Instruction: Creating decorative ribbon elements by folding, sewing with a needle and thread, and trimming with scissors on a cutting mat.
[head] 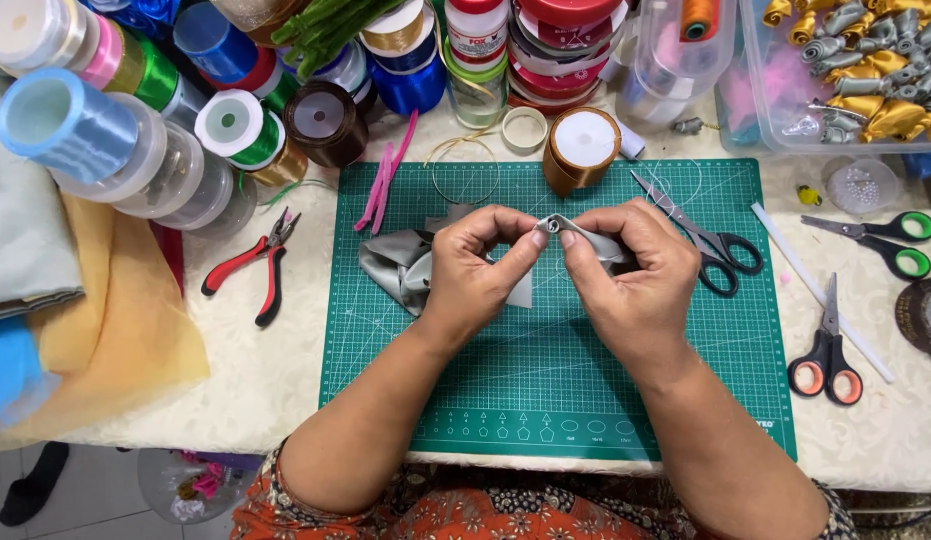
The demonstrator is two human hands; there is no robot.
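Silver ribbon (551, 226) is being pinched into a tight roll at frame centre, above the green cutting mat (545, 390), by the left hand (475, 262) and right hand (635, 270), and is best kept taut.

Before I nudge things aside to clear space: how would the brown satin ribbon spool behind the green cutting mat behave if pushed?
The brown satin ribbon spool looks tilted on its round edge, so it would probably roll. Its loose glossy tail would likely trail and slip.

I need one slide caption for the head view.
Left hand and right hand roll grey ribbon above a green cutting mat.
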